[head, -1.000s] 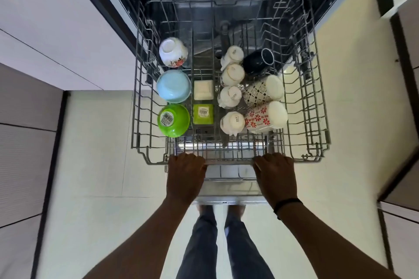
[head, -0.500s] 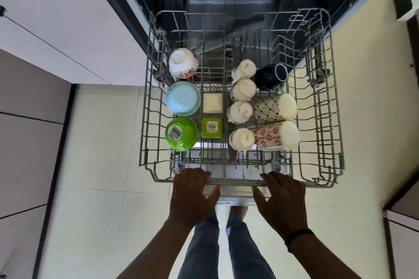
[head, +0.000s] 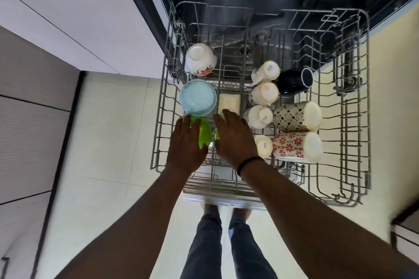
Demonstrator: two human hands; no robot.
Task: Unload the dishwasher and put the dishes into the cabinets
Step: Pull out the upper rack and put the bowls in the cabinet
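The pulled-out wire rack [head: 367,97] holds upturned dishes. My left hand [head: 184,149] is curled over the green bowl [head: 204,133] at the rack's front left, and the bowl looks tilted. My right hand [head: 233,140] lies over the small green square dish [head: 217,136], of which only a sliver shows; its fingertips reach the white square dish [head: 229,102]. Behind them sit a light blue bowl [head: 198,97] and a white floral bowl [head: 200,59]. To the right are several white cups [head: 264,95], a dark mug [head: 294,80] and two patterned mugs [head: 294,116].
The open dishwasher door [head: 226,200] juts out under the rack, just ahead of my feet. White and grey cabinet fronts [head: 68,18] line the left side. Another cabinet corner [head: 405,229] stands at the right. The rack's right part holds only bare wire tines.
Both hands left the rack's front rim and moved forward into the rack. The left hand now covers the green bowl, the right hand the green square dish. The camera has moved closer.
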